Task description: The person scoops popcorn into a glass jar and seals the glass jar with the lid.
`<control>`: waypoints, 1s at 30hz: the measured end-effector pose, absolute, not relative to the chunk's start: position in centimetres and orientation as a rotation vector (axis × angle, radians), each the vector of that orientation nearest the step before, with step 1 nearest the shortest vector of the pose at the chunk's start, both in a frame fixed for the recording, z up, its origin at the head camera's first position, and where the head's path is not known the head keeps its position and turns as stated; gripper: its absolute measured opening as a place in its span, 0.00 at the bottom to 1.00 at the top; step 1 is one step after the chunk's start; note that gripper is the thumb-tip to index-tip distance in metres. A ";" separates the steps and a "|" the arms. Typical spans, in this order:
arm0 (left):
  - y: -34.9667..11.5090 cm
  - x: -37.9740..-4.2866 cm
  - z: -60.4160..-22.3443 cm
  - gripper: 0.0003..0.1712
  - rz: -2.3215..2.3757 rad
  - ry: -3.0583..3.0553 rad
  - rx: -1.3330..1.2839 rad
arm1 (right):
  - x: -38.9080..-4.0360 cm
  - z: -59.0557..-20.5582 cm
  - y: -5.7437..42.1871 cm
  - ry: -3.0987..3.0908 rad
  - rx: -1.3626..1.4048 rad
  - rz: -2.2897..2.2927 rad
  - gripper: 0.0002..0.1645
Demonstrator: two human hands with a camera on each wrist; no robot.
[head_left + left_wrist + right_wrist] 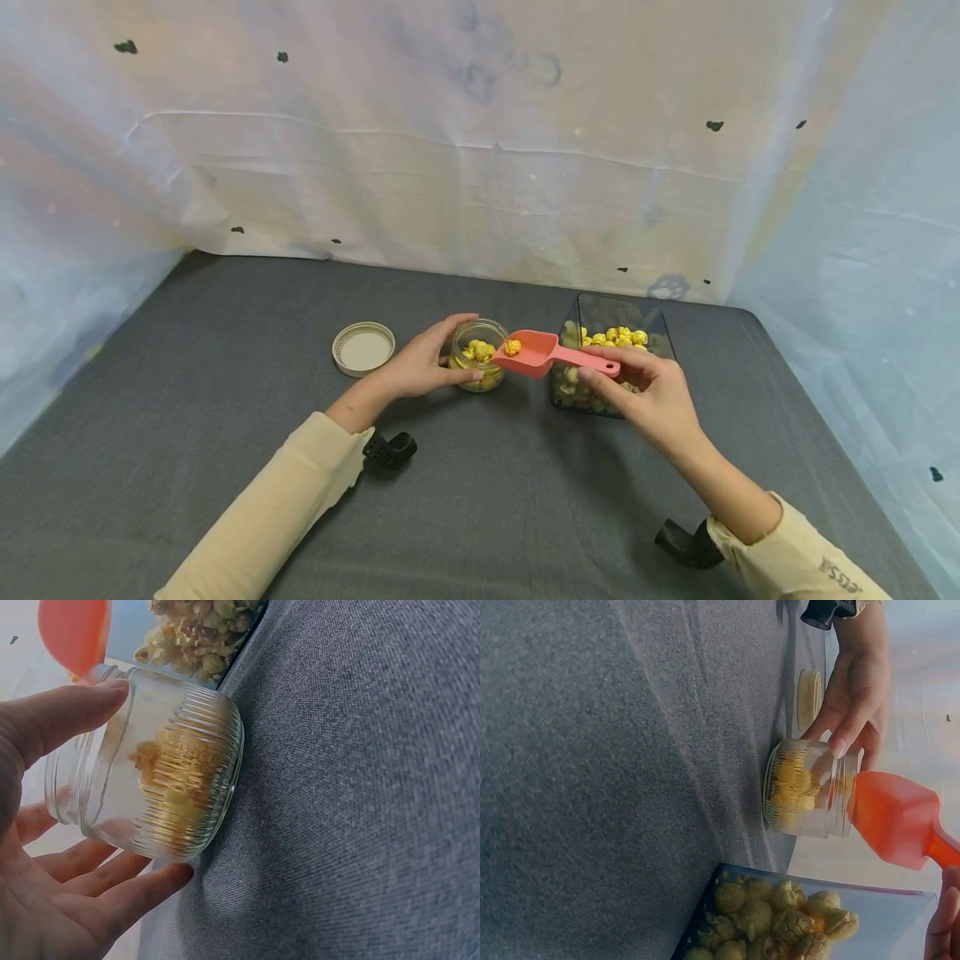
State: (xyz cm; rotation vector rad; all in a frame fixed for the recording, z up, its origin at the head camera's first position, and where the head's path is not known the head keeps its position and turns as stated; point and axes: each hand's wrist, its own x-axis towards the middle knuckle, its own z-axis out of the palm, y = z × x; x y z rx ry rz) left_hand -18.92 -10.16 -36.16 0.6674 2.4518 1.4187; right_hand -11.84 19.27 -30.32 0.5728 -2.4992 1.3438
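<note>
A ribbed glass jar [180, 765] stands on the grey cloth, partly filled with yellow popcorn [480, 350]. My left hand [429, 360] grips the jar from its left side, thumb on the near side and fingers round the far side. In my right hand [651, 392], thumb and fingers pinch the handle of a coral-pink scoop [534, 353]. The scoop's tip is at the jar's mouth, tilted down towards it, with a piece of popcorn [513, 347] near its lip. In the right wrist view the scoop [894, 817] meets the jar's rim.
A clear dark-tinted bin [577, 321] holding more popcorn [772, 919] stands just right of the jar, partly behind my right hand. Left of the jar lies a round cream lid [363, 348]. Patterned sheets [450, 192] hang behind the table and at its sides.
</note>
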 end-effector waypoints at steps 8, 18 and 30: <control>-10.2 -19.0 -36.2 0.46 1.431 2.437 0.660 | -12.0 -29.9 19.3 -2.495 0.588 1.333 0.18; -10.2 -19.0 -36.2 0.46 1.442 2.432 0.672 | -11.8 -29.9 19.5 -2.520 0.575 1.308 0.18; -10.3 -19.0 -36.1 0.46 1.438 2.430 0.658 | -11.0 -31.6 20.0 -2.527 0.514 1.316 0.17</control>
